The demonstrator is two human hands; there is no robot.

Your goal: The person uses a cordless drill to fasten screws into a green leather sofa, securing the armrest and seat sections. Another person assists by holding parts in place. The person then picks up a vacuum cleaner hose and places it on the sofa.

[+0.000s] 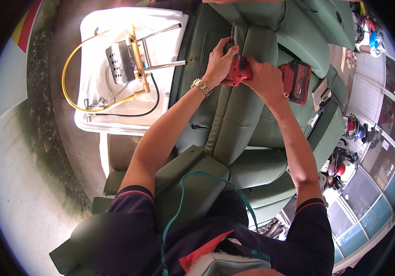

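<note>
On the left, a white basin (133, 128) carries a perforated metal piece (120, 62), a brass-coloured fitting (135, 50) and a looping yellow hose (63, 76). The fitting lies together with metal rods that reach over the basin's right edge; whether any of it is fastened down, I cannot tell.

To the right, the left hand (218, 66), with a metal watch (201, 86) at its wrist, closes around the front of a red drill (239, 72) near the chuck. The drill is held over green upholstery (227, 117), its slim bit (233, 30) pointing to the top of the view — whether the tip touches anything is unclear. The right hand (264, 78) is wrapped around the drill's handle, between its red body and the red-and-black battery (297, 82).

The bit is fitted and both hands have the drill, so getting the tool ready looks done. Any drilling or driving seems unfinished — I make out no completed hole or screw at the tip. Further right, a few small items (319, 95) rest on the green padding.
</note>
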